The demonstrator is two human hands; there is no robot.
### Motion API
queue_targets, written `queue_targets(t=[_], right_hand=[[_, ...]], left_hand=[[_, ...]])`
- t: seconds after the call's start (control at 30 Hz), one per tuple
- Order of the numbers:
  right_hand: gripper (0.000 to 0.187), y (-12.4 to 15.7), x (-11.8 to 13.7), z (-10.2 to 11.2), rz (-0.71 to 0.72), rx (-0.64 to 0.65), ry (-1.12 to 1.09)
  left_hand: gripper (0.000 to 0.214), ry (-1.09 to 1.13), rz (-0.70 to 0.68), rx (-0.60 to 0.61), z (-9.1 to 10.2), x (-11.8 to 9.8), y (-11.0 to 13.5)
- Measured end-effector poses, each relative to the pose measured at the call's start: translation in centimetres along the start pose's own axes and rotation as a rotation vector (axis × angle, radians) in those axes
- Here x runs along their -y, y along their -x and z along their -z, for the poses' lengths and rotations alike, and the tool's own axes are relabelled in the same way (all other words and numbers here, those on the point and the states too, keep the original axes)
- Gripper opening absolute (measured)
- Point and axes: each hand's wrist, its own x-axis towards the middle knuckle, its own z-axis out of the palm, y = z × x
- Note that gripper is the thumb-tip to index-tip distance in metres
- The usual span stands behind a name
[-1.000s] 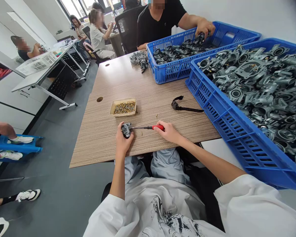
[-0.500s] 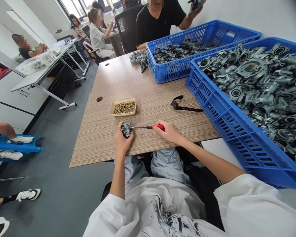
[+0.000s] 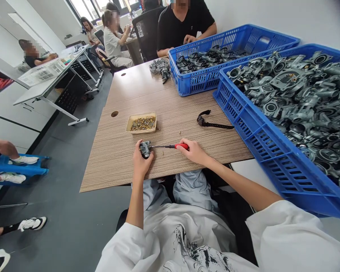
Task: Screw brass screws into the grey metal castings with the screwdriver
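My left hand (image 3: 141, 161) grips a small grey metal part (image 3: 144, 148) that rests on the wooden table (image 3: 116, 151). My right hand (image 3: 193, 151) is closed on a red-handled screwdriver (image 3: 173, 146) whose thin shaft runs left, its tip at the part. A loose brass screw (image 3: 162, 153) lies just below the shaft, and another screw (image 3: 179, 132) lies further back. A shallow beige tray (image 3: 142, 123) holding several brass screws stands just behind the part.
A big blue crate (image 3: 260, 151) full of grey metal castings fills the right side; a second blue crate (image 3: 198, 81) stands behind it. A black strap (image 3: 209, 121) lies mid-table. A person in black sits at the far end beside a small pile of parts (image 3: 158, 67). Other people sit at left.
My hands, the part and the screwdriver have stayed put. The person in black lifted a part out of the far crate, then brought the hand down in front of the body.
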Motion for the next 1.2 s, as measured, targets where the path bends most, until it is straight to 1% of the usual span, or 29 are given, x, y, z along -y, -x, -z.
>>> queue_targets(t=[0.27, 0.83, 1.2], right_hand=[[0.034, 0.0, 0.02, -0.06, -0.007, 0.001, -0.008], [0.035, 0.0, 0.03, -0.01, -0.008, 0.001, 0.012], [0.034, -0.01, 0.15, 0.0, -0.007, -0.002, 0.005]], left_hand=[[0.071, -0.003, -0.006, -0.001, -0.06, 0.24, -0.02], [0.07, -0.005, 0.006, 0.006, 0.07, -0.24, -0.03], [0.07, -0.008, -0.001, 0.0, 0.05, -0.15, -0.03]])
